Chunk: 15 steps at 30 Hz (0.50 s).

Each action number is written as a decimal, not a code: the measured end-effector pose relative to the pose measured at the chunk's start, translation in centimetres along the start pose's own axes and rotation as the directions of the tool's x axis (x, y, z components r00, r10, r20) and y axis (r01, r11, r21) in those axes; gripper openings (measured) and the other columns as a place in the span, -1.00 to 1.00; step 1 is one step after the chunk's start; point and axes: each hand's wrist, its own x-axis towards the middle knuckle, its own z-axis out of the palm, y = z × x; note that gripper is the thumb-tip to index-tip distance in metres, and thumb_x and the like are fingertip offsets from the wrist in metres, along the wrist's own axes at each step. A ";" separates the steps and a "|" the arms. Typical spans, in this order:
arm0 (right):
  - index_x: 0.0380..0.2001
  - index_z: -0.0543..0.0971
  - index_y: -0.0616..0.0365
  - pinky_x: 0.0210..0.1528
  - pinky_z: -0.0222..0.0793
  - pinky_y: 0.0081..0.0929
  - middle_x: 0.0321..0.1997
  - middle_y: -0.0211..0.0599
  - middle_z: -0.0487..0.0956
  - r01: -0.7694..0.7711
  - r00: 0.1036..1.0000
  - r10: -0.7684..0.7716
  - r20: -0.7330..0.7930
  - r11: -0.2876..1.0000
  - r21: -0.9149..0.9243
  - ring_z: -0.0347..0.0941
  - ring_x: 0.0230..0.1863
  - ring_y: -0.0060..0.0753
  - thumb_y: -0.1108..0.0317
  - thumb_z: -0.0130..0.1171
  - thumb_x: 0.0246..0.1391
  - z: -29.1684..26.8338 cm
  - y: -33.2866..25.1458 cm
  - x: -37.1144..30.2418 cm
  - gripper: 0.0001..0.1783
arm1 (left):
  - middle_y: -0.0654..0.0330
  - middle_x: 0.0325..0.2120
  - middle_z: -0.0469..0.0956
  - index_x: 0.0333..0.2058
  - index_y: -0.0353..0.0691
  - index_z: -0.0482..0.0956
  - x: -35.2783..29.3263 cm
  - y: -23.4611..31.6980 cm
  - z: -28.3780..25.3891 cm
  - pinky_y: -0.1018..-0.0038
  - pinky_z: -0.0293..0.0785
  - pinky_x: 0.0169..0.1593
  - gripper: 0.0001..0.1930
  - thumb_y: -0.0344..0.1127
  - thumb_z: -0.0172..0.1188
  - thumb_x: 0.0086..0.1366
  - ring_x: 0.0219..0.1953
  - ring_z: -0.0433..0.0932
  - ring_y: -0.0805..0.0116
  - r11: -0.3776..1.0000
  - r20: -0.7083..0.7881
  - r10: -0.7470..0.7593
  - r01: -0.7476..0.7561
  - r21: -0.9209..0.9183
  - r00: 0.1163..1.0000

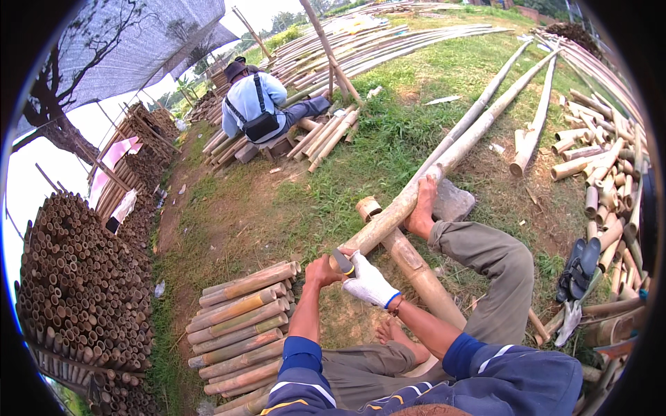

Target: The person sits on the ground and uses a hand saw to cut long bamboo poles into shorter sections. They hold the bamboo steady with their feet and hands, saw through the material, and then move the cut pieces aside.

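A long bamboo pole (388, 216) slants away from me, its near end between my hands. My bare left hand (321, 272) is closed at that end, fingers curled against it. My right hand (370, 280), in a white knitted glove with a blue cuff, is closed on a short dark tool with a yellowish edge (344, 264). The tool lies against the pole's end; its exact kind is unclear. My bare foot (421, 208) presses on the pole farther up. Beneath, a thicker bamboo piece (416, 267) lies crosswise and supports it.
Cut bamboo lengths (239, 326) lie stacked at my left. A tall pile of bamboo tubes (83, 277) stands farther left. A grey stone (454, 201) sits by my foot. Sandals (579, 267) and loose bamboo pieces (603, 166) are at right. A seated person (253, 104) works ahead.
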 end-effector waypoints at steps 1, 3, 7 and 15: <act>0.37 0.36 0.10 0.20 0.52 -0.14 0.17 0.11 0.58 -0.012 1.000 0.012 -0.002 1.000 0.011 0.61 0.13 0.15 0.37 0.30 0.15 -0.3 0.7 -0.4 -0.29 | -0.14 -0.08 0.77 0.05 -0.28 0.60 0.2 0.6 -0.1 0.07 0.66 0.11 -0.11 0.22 0.67 -0.16 0.00 0.75 -0.14 1.000 0.015 -0.002 0.002 -0.005 1.000; 0.41 0.37 0.04 0.16 0.51 -0.28 0.08 -0.10 0.64 -0.213 0.973 0.219 0.079 0.974 -0.073 0.62 0.06 -0.23 0.40 0.30 0.16 -2.3 1.6 -2.6 -0.26 | -0.14 -0.08 0.77 0.04 -0.30 0.60 -0.1 0.9 -0.1 0.07 0.66 0.10 -0.12 0.20 0.66 -0.15 -0.01 0.76 -0.13 1.000 0.043 -0.013 0.012 0.026 0.999; 0.40 0.37 0.08 0.02 0.52 -0.39 -0.09 -0.24 0.62 -0.323 0.941 0.320 0.113 0.946 0.011 0.60 -0.09 -0.40 0.42 0.32 0.14 -5.6 -2.7 -14.2 -0.26 | -0.17 -0.09 0.76 0.02 -0.31 0.60 -1.2 0.0 -1.3 0.08 0.66 0.12 -0.15 0.18 0.61 -0.15 -0.02 0.75 -0.15 0.999 0.061 -0.033 0.030 0.043 0.998; 0.40 0.39 0.10 0.19 0.54 -0.36 0.13 -0.13 0.64 -0.366 0.919 0.379 0.108 0.923 -0.120 0.66 0.04 -0.31 0.32 0.36 0.17 -9.8 -7.5 -21.0 -0.27 | -0.18 -0.13 0.77 -0.03 -0.31 0.61 -2.0 -1.1 -1.2 0.08 0.68 0.10 -0.18 0.17 0.61 -0.17 -0.06 0.76 -0.16 0.999 0.016 -0.033 0.032 0.039 0.999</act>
